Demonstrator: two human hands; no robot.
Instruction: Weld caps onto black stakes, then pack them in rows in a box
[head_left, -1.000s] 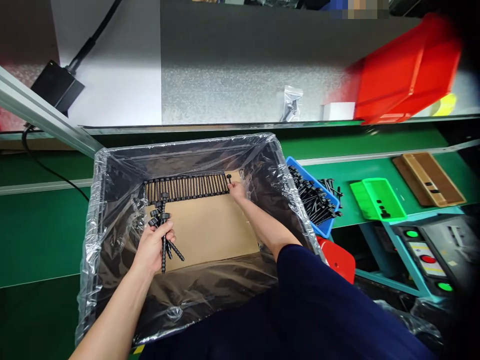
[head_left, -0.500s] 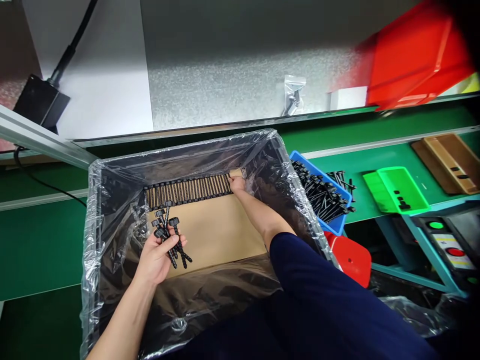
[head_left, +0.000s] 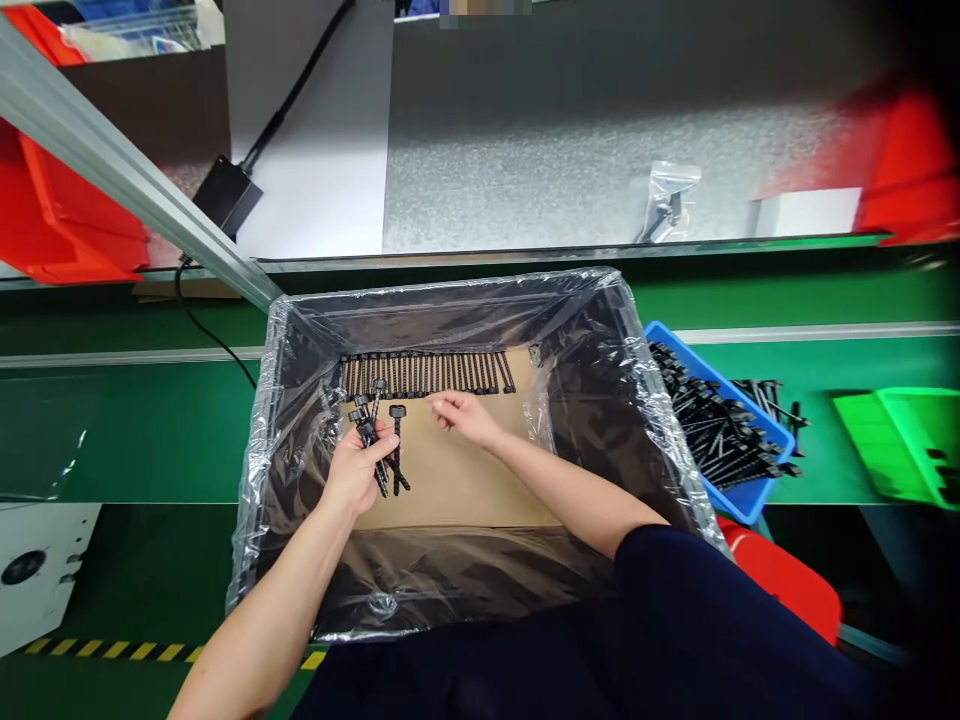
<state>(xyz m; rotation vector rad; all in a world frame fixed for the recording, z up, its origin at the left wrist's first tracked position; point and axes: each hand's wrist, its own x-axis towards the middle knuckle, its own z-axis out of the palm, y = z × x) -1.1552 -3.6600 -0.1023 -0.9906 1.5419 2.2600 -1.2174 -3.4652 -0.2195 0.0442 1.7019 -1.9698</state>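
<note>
- Left hand is clamping a splayed bunch of black, ribbed, wide-headed rods, heads upward, over the bin's left half.
- Right hand is hovering just below the row, its fingers part-way apart and loosely curled, with no rod showing between them.
- More of these rods are lying side by side in a black, closely spaced row across the far part of a flat brown cardboard sheet, heads showing along both edges.
- Rods at the row's right end are slanting; straightening them would probably be keeping the spacing even.
- Fanning the bunch slightly should be helping single rods come free, since ribbed shafts are likely to be catching on each other.
- Clear, crinkled plastic film is covering the dark rectangular bin and glinting along its rim.
- Outside, a blue plastic tray is holding a loose, criss-crossed heap of similar rods.
</note>
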